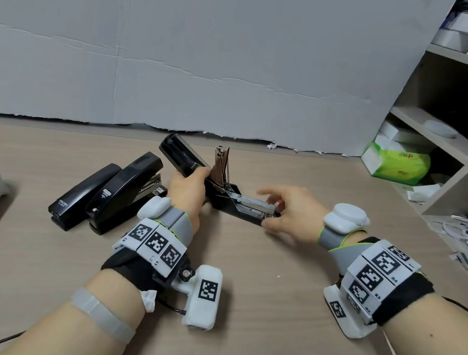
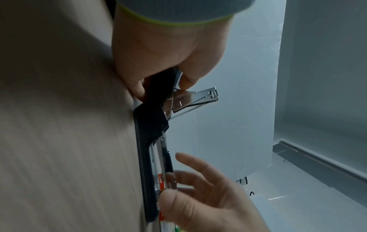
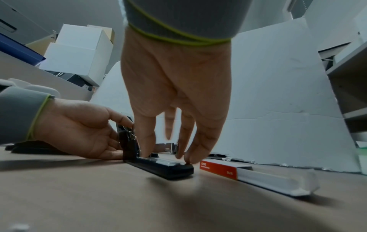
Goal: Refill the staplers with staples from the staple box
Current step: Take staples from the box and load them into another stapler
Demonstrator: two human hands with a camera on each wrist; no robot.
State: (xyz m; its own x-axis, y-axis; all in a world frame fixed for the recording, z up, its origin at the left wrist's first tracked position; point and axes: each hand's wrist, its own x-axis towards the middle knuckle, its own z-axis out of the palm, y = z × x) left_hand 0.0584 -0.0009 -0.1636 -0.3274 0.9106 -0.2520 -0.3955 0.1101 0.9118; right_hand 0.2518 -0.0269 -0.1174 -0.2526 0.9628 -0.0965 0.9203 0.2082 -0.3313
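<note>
my left hand (image 1: 186, 193) grips the open stapler (image 1: 225, 194) near the tabletop's far edge, my right hand (image 1: 288, 212) fingers spread, seating staples; next, closing it.

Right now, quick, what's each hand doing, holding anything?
Left hand: grips the raised top of the open stapler.
Right hand: open, straight fingertips touching the stapler's front end, holding nothing.
</note>
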